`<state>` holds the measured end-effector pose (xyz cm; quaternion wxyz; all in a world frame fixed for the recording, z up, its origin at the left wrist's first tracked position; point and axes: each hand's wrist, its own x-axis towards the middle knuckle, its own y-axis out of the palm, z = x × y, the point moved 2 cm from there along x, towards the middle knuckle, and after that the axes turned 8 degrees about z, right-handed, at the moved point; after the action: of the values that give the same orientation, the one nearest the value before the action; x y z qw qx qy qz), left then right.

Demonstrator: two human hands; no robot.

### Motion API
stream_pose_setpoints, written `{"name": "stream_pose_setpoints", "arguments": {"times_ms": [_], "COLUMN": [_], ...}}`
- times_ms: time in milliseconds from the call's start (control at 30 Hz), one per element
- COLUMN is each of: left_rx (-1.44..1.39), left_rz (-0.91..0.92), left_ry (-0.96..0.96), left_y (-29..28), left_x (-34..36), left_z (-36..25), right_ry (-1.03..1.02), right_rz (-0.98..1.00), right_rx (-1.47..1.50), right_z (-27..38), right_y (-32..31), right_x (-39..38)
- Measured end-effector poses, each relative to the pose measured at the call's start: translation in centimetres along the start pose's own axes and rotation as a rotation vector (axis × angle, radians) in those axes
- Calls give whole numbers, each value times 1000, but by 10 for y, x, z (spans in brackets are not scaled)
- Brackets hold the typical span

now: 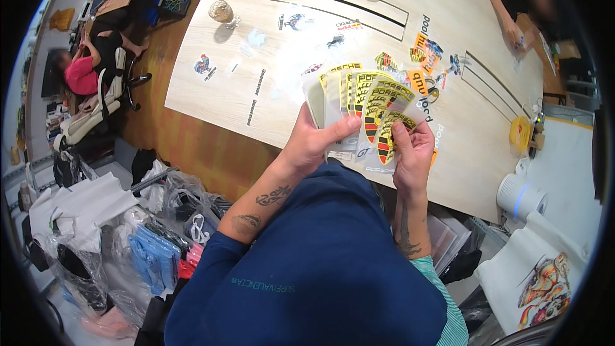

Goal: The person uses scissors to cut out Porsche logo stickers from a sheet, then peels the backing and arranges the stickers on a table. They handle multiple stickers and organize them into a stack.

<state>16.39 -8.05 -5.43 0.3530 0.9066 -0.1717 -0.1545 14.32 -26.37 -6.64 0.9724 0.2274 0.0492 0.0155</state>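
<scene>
A fan of see-through film sheets (367, 106), printed with yellow, red and black crests, spreads over the table's near edge. My left hand (315, 136) grips its left side, thumb pressed on top. My right hand (415, 154) pinches the crest sheet (388, 136) at the fan's right end between thumb and fingers. This sheet overlaps the others. Beneath the fan, part of a pale sheet with dark lettering shows. The fingers behind the sheets are mostly hidden.
Loose stickers (426, 57) lie scattered on the pale wooden table (211, 106). A glass cup (222, 14) stands far left, a yellow tape roll (519, 134) far right. Another person's hand (514, 35) is at the far right edge. Plastic-wrapped clothes (154, 253) are piled lower left.
</scene>
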Motion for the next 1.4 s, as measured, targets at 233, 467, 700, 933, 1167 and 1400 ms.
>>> {"name": "stream_pose_setpoints", "arguments": {"times_ms": [233,467,700,933,1167,1400], "left_rx": [-22,45,186,441,921,524], "left_rz": [45,11,-108,-223,-344,-427], "left_ry": [-40,34,111,243,673,383], "left_y": [-6,-4,8,14,18,9], "left_x": [-2,-2,-12,-17,-17,-17], "left_z": [2,6,1,0,5,0], "right_ry": [-7,-52,-106,-103,31,-75], "right_rz": [-21,-41,-82,-104,-15,-116], "right_rx": [95,-29,-309,-234,25,-66], "right_z": [3,12,15,10,-12,-22], "right_y": [9,9,15,12,12,2], "right_x": [-10,-17,-26,-25,-23,-25]}}
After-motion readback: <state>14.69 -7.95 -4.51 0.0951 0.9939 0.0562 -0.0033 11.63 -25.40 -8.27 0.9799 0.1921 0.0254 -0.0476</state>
